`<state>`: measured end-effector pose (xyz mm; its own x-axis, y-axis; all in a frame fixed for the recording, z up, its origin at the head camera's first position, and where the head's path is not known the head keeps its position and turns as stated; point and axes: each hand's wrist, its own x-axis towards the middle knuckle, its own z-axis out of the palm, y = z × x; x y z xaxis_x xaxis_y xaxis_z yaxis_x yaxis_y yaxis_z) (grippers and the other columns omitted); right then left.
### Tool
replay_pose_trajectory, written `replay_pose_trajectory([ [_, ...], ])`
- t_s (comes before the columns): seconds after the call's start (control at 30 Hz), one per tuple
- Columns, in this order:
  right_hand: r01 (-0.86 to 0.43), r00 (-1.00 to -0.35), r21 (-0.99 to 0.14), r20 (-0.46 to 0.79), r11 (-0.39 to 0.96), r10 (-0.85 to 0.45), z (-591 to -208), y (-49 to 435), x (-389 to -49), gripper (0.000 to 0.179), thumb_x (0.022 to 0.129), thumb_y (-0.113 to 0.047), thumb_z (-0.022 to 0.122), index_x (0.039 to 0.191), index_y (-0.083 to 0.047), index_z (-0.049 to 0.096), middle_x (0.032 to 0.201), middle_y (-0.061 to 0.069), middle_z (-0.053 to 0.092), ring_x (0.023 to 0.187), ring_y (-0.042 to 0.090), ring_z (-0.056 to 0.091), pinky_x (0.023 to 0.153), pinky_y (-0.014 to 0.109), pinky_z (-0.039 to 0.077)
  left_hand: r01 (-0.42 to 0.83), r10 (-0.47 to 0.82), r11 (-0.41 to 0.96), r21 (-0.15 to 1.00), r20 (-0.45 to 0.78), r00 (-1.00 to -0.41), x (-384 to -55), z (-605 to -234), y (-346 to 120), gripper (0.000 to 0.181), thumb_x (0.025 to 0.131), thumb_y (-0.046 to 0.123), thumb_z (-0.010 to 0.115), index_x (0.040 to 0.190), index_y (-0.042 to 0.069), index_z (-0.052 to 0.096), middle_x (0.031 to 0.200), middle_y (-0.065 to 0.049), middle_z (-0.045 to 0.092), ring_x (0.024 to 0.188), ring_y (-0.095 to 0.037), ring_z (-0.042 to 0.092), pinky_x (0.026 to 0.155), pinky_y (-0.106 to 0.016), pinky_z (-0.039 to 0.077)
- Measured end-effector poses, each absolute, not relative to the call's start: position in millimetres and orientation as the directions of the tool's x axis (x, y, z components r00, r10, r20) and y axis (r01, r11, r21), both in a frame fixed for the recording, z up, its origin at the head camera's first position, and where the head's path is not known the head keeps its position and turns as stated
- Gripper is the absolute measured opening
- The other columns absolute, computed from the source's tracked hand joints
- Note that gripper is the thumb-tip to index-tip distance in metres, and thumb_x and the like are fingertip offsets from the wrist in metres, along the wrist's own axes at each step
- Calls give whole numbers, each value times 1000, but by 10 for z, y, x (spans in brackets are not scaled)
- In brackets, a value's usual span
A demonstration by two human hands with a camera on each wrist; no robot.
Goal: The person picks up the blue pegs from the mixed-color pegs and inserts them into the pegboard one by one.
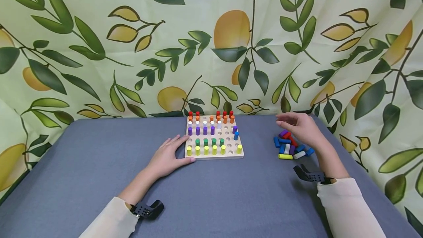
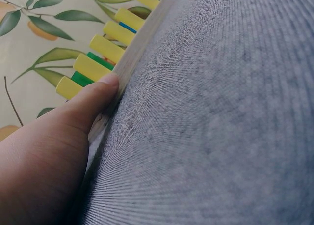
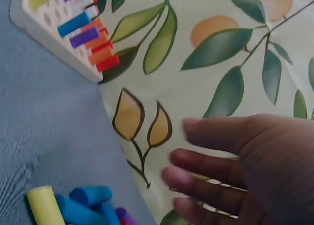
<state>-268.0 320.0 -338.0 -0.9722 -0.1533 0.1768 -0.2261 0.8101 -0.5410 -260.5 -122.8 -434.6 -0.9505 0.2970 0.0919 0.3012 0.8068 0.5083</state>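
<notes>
A wooden pegboard (image 1: pixel 214 157) stands on the blue-grey cloth, with rows of red, orange, white, purple, green and yellow pegs upright in it. One blue peg (image 1: pixel 236 135) is at its right side. My left hand (image 1: pixel 165 160) rests at the board's front left corner. In the left wrist view its thumb presses the front edge beside the yellow pegs (image 2: pixel 106 49). Over the far side of a pile of loose pegs (image 1: pixel 284 141) hovers my right hand (image 1: pixel 301 128). Its fingers are loosely bent and hold nothing in the right wrist view.
The loose pile, to the right of the board, has blue, red, purple and white pegs, plus a yellow peg (image 1: pixel 285 156) at its near side. Behind the table (image 1: pixel 99 172) hangs a leaf-patterned cloth (image 1: pixel 185 61), which also runs along the right side.
</notes>
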Motion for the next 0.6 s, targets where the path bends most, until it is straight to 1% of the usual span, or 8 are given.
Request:
replay_pose_trajectory([
  [0.07, -218, -976, -516, 128, 828, -177, -3413, 3221, -2696, 38, 101, -33, 63, 127, -6, 69, 115, 16, 75, 101, 27, 71, 79, 30, 57, 301, 297, 806, 509, 91, -950, -2607, -4347, -1230, 88, 82, 66, 72, 154, 24, 45, 159, -19, 43, 149, -48, 34, 120, -66, 29],
  [0.17, -218, -974, -487, 60, 846, -217, -3468, 3258, -2723, 37, 99, -27, 66, 127, -3, 69, 115, 17, 75, 101, 29, 70, 80, 35, 57, 303, 299, 806, 508, 92, -950, -2609, -4349, -1231, 88, 82, 66, 72, 154, 24, 45, 158, -19, 43, 149, -47, 34, 119, -66, 29],
  [0.27, -222, -968, -479, 3, 849, -251, -3534, 3298, -2754, 37, 96, -23, 70, 125, 0, 68, 111, 16, 75, 96, 24, 69, 77, 32, 55, 304, 298, 807, 507, 95, -950, -2608, -4353, -1234, 88, 82, 66, 72, 154, 23, 45, 158, -19, 43, 149, -47, 34, 119, -65, 30],
  [0.4, -220, -963, -476, -35, 852, -268, -3618, 3336, -2790, 35, 93, -19, 73, 121, 1, 70, 102, 11, 77, 89, 15, 68, 72, 27, 53, 303, 296, 808, 506, 96, -950, -2609, -4357, -1234, 88, 82, 66, 72, 154, 24, 44, 158, -20, 43, 149, -46, 34, 120, -65, 29],
  [0.5, -220, -961, -475, -44, 852, -273, -3662, 3339, -2813, 33, 91, -17, 74, 118, 1, 71, 99, 8, 77, 87, 12, 68, 73, 28, 53, 304, 298, 807, 507, 96, -950, -2610, -4354, -1232, 88, 82, 66, 72, 154, 24, 45, 158, -20, 43, 150, -45, 35, 121, -64, 29],
  [0.6, -215, -961, -477, -50, 852, -271, -3687, 3318, -2823, 31, 91, -16, 74, 116, 1, 71, 99, 9, 77, 87, 13, 68, 73, 29, 54, 309, 303, 805, 507, 96, -948, -2605, -4342, -1229, 88, 82, 65, 72, 154, 23, 45, 158, -20, 43, 150, -44, 35, 121, -64, 28],
])
